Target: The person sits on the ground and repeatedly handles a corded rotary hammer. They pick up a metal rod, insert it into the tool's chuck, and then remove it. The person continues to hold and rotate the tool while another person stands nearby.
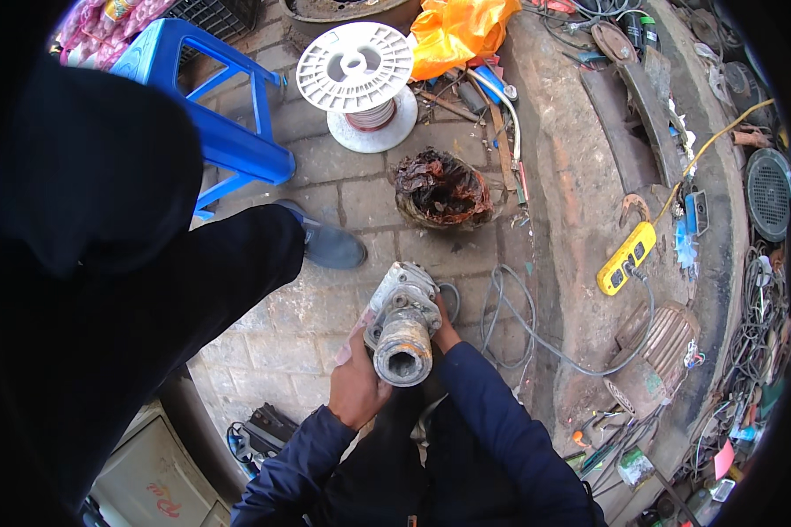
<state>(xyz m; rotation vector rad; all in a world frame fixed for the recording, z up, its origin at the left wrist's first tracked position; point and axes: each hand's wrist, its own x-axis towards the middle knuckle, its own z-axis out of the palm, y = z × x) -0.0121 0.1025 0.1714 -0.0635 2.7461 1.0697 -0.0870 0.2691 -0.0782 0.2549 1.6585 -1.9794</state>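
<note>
A worn grey metal tool housing (pixel 402 303), with bolted flanges and a round hollow nose facing me, is held between both hands above the paving. My left hand (pixel 358 388) grips its left side, and a pale pinkish edge, perhaps a rag, shows beside the fingers. On the other side my right hand (pixel 446 327) is closed round the housing, its fingertips mostly hidden behind it. Beyond it, a bowl-like container (pixel 488 198) lined with crumpled plastic holds dark reddish-brown greasy matter.
A person in black (pixel 246 255) stands close on the left, beside a blue plastic stool (pixel 246 158). A white cable spool (pixel 354 63) and an orange bag (pixel 457 35) lie at the far side. Rightward, a yellow power strip (pixel 627 257), its grey cable and a ribbed motor casing (pixel 664 338) rest on a ledge.
</note>
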